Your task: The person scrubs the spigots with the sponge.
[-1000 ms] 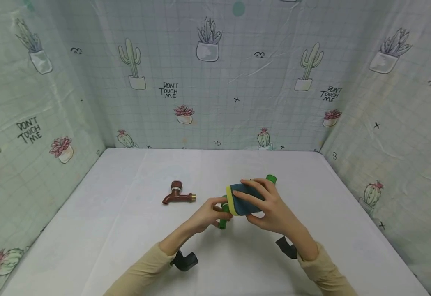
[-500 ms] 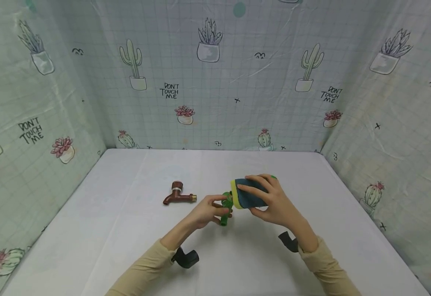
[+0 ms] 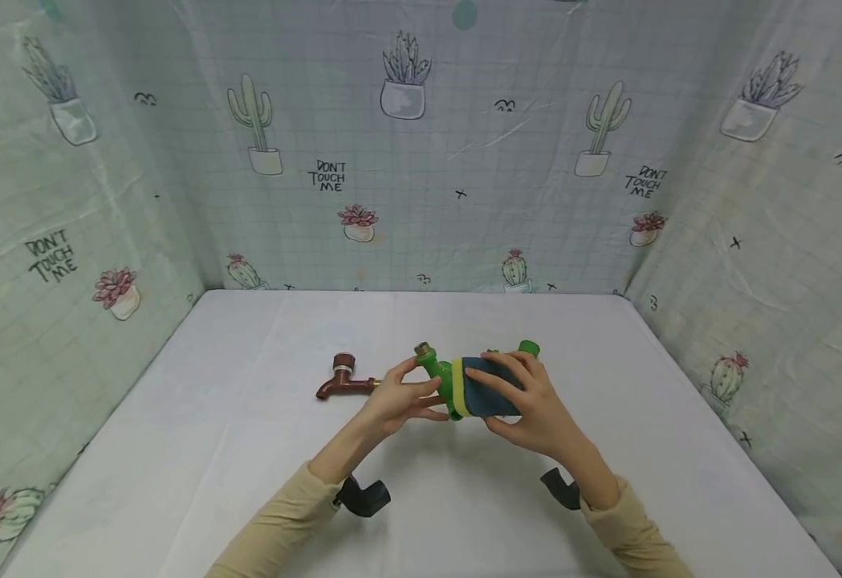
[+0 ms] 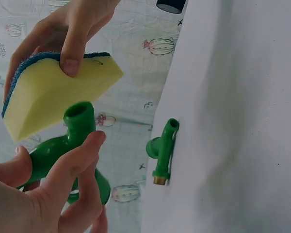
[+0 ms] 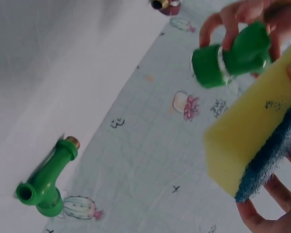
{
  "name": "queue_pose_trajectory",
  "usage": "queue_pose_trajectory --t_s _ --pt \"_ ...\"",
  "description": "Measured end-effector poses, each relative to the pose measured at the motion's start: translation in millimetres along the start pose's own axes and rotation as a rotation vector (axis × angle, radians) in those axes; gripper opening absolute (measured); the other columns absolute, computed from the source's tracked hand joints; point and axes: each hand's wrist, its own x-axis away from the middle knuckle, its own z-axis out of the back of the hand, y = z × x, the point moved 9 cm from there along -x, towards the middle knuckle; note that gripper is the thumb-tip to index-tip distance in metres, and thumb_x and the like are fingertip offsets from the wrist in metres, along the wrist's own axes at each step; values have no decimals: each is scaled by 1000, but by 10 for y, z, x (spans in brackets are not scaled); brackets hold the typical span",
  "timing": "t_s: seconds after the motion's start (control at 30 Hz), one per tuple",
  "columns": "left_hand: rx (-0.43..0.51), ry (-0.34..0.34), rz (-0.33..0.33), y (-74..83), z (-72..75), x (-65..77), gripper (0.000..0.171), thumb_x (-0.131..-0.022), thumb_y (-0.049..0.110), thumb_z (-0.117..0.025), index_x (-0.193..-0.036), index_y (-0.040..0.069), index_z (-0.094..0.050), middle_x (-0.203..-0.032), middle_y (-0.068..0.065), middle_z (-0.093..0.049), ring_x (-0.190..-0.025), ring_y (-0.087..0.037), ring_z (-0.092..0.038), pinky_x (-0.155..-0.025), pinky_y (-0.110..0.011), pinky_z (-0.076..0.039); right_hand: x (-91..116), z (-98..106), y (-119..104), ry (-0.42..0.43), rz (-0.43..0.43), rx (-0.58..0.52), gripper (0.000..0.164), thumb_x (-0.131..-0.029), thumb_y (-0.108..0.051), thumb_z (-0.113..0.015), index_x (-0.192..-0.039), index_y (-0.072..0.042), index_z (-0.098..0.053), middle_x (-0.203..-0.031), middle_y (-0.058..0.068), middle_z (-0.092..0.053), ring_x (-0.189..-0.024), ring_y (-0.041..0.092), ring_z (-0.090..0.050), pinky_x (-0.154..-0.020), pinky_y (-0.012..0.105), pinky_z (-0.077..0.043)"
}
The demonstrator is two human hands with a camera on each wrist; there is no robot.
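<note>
Tabletop [image 3: 262,449] second tap [image 5: 47,178] shows fully only from wrists; left hand [image 3: 397,403] grips tap [image 4: 58,148], right hand [image 3: 536,411] sponge [image 3: 486,396].

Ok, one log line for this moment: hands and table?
left hand: grips green tap | right hand: holds sponge, yellow side toward tap | contact: unclear | table: second green tap, brown tap
</note>
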Motion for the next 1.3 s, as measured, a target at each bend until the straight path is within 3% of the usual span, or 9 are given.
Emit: queue_pose_trajectory --t_s 0.17,0.37,0.57,0.9,1.0,1.1,1.2,1.3 --pt "18 137 -70 76 105 -14 53 -87 5 -55 -135 8 -33 -132 -29 -27 -95 -40 -60 -73 -47 -53 -8 -83 -144 23 40 98 66 -63 -25 -76 -124 -25 -52 -127 9 -47 -110 31 -39 -86 52 -36" --pt "-1 194 -155 121 145 -15 41 -85 2 -56 -125 0 -44 -130 -25 -33 -83 -30 -66 -71 -44 -54 -16 -135 -180 64 56 166 69 -60 -26 -77 -123 -25 -52 -125 10 -47 -107 33 -40 -84 52 -33" --pt "93 199 -147 89 171 -12 40 -87 0 -53 -125 0 -42 -124 -26 -45 -95 -42 -59 -74 -47 -52 23 -107 -136 70 54 168 67 -59 -23 -77 -122 -24 -53 -124 11 -48 -107 34 -40 -84 52 -33" --pt "185 167 -101 118 190 33 40 -88 0 -50 -126 5 -40 -99 -10 -52 -91 -33 -63 -80 -48 -50 191 -87 73 58 2 156 64 -61 -23 -75 -122 -24 -54 -124 12 -47 -107 32 -38 -82 52 -34" --pt "183 147 -119 160 175 36 37 -88 -1 -49 -124 5 -40 -100 -11 -51 -90 -32 -64 -81 -48 -50 180 -28 58 105 -6 105 49 -74 -33 -65 -121 -23 -54 -124 13 -48 -105 31 -37 -81 52 -35" --pt "176 136 -126 170 160 37 37 -88 -1 -50 -123 5 -40 -112 -16 -49 -91 -31 -64 -81 -47 -50 107 -6 -57 137 32 73 44 -82 -41 -51 -122 -22 -54 -126 14 -47 -106 33 -38 -81 52 -37" --pt "158 126 -130 164 152 34 41 -88 -1 -50 -127 5 -38 -123 -21 -42 -95 -32 -62 -82 -45 -50 55 -43 -148 136 77 90 45 -81 -37 -54 -123 -23 -53 -126 14 -47 -107 36 -39 -82 53 -37" --pt "139 114 -134 169 165 31 42 -89 -2 -48 -128 4 -35 -122 -23 -44 -98 -30 -61 -84 -44 -49 78 -69 -130 128 75 113 54 -70 -27 -67 -122 -23 -54 -124 14 -48 -106 36 -40 -81 54 -35"
